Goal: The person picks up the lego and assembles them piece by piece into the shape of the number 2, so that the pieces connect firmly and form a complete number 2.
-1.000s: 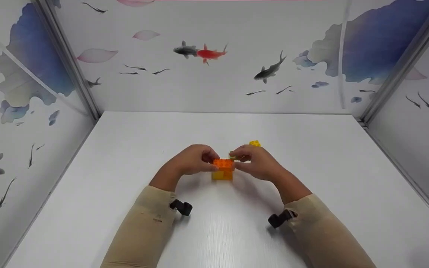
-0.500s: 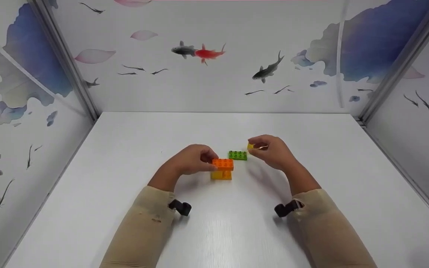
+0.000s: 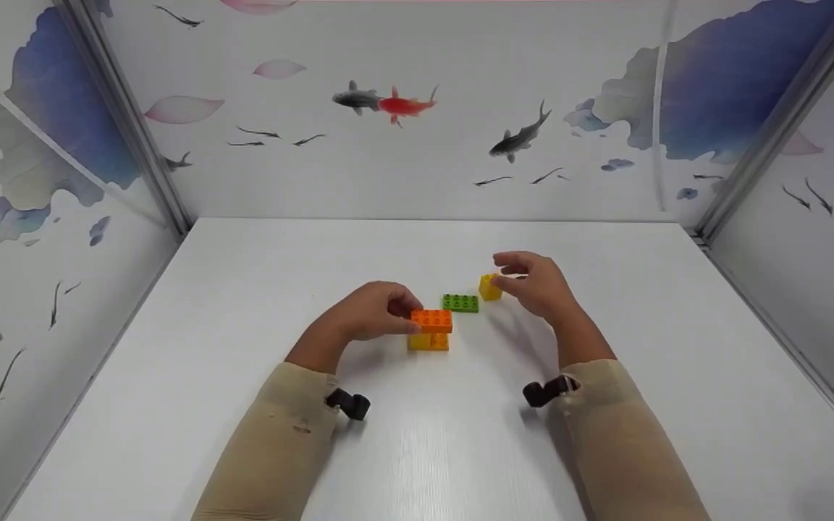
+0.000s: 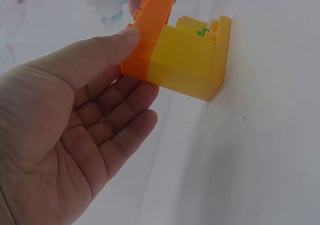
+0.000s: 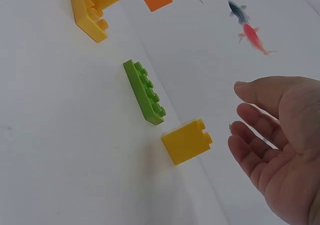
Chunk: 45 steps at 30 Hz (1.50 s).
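From where I stand, the left hand [image 3: 377, 312] pinches the orange brick [image 3: 432, 321] at one end, thumb flat on its smooth side. That brick crowns a small plastic stack near the middle of the tabletop [image 3: 417, 441]. Under it sits the middle block [image 4: 185, 57], yellow, glossy and square-edged, and at the bottom the base [image 4: 224, 60], a thin amber plate with round studs. The brick and the base both reach out past the middle block, leaving a notch between them, so the stack makes a blocky C.

Just beyond the stack lies the green plate [image 5: 142, 92], low and oblong, its two rows of four studs facing up. Near its end stands the loose block [image 5: 186, 142], yellow, with plain flat faces and studs on top. The right hand [image 3: 538, 286] is beside this block, its thumb and fingers parted and loosely bent; seen from the wrist, they are clear of the plastic.

The tabletop is white and faintly grained, with a soft sheen. Both sleeves [image 3: 272, 441] are beige, thin cloth. The back wall [image 3: 417, 166] is pale, printed with fish, petals and watery blue leaves.
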Available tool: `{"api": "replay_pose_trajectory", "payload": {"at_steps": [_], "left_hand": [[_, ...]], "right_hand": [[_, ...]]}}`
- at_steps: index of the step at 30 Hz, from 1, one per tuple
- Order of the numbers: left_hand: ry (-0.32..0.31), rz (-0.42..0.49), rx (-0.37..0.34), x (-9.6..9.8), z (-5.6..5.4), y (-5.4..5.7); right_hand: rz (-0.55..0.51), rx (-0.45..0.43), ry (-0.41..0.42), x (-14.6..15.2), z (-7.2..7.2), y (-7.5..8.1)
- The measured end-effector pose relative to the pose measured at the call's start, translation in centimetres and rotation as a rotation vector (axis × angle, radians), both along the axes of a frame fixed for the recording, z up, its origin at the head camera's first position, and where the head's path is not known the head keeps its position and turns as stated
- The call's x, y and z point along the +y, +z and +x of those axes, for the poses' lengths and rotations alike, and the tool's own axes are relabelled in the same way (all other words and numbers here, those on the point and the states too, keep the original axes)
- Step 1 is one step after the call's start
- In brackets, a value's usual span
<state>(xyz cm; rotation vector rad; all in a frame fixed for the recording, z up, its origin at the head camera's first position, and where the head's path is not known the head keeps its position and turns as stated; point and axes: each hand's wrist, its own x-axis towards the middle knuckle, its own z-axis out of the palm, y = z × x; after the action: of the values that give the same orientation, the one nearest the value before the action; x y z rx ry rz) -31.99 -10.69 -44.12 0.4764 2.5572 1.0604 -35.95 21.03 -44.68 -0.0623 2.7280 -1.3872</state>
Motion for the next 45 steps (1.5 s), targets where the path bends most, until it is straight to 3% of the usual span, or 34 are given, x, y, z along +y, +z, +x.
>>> {"api": "replay_pose_trajectory", "payload": {"at_steps": [10,23,37,45], "left_hand": [[0.003,-0.006,0.003,0.0,-0.1,-0.3],[-0.006,0.008,0.015,0.0,0.0,0.0],[0.004,0.001,-0.012,0.1,0.0,-0.1],[0.011,-0.011,-0.024,0.1,-0.2,-0.1]], "right_hand": [[0.008,-0.052,-0.019,0.2,-0.7,-2.0],[-0.121,-0.141,-0.001,0.7,-1.1,-4.5],[-0.153,-0.15,-0.068,0.9,-1.2,-4.7],[-0.153,-0.14,-0.052,1.1,-1.2,-4.1]]}}
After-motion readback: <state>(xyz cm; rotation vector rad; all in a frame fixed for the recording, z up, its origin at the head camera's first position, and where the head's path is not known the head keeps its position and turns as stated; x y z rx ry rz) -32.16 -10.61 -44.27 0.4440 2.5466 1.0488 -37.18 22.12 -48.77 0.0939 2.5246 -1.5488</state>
